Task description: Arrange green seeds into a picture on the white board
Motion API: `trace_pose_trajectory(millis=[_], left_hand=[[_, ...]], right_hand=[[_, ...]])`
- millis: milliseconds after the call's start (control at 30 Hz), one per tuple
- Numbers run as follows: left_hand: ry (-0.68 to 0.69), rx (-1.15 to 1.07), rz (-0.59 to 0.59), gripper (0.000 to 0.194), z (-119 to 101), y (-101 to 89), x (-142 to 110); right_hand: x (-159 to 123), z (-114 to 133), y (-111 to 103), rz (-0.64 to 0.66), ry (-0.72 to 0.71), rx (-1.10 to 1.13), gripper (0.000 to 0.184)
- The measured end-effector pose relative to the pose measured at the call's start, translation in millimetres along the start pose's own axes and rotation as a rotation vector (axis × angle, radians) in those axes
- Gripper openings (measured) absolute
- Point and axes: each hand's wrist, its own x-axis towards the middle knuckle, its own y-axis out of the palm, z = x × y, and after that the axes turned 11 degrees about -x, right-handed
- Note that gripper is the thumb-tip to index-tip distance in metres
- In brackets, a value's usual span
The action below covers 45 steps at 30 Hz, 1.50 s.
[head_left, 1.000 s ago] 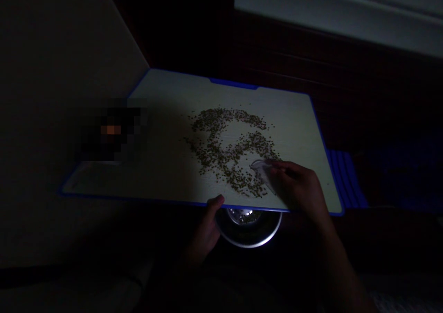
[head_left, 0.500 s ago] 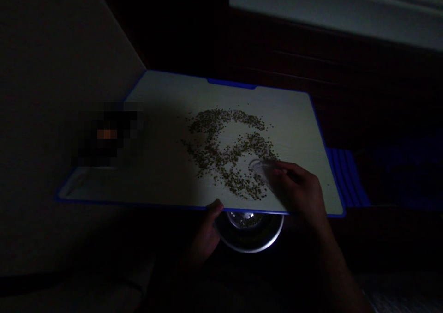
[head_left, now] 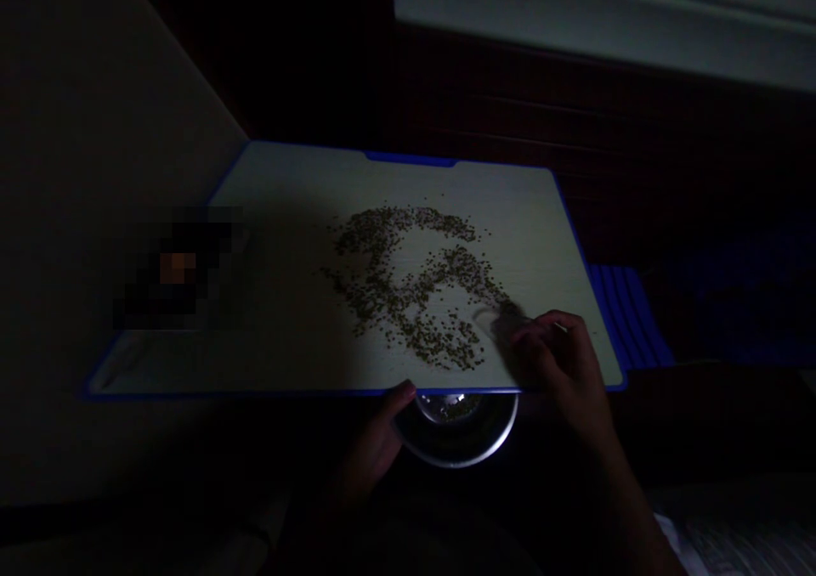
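A white board with a blue rim lies flat, and small dark greenish seeds are spread over its middle in curved bands. At the board's front edge is my left hand, thumb on the rim and fingers out of sight underneath. A shiny metal bowl sits beside it, partly under the board, with some seeds inside. My right hand is closed on a thin, clear plastic-looking piece, low over the right part of the board. The far tip of that piece is beside the seeds.
A blurred-out dark patch covers the board's left end. Blue striped cloth or plastic shows past the right edge. Behind is dark wood-like panelling under a pale ledge. The room is very dim.
My right hand has moved slightly right and toward me with the clear piece, now tilted differently. My left thumb stays at the board's edge. The view has shifted a little.
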Motion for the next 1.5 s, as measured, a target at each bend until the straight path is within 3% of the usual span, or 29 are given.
trace_pose_trajectory(millis=[133,267,400,833,1500], left_hand=[[0.026,0.011,0.002,0.068,-3,1.1,-3],[0.000,0.021,-0.021,0.053,-6,4.4,-5],[-0.042,0.022,-0.040,0.038,-7,7.1,-5],[-0.032,0.090,-0.032,0.042,-7,4.7,0],[-0.060,0.042,-0.028,0.040,-8,9.3,-5]], right_hand=[[-3,-2,-10,0.102,-0.069,-0.156,0.046],[-7,0,-17,0.168,-0.184,-0.317,0.020],[-10,3,-17,0.169,-0.279,-0.384,0.011],[-11,-5,-17,0.096,-0.353,-0.478,0.008],[-6,0,-15,0.119,-0.395,-0.510,0.010]])
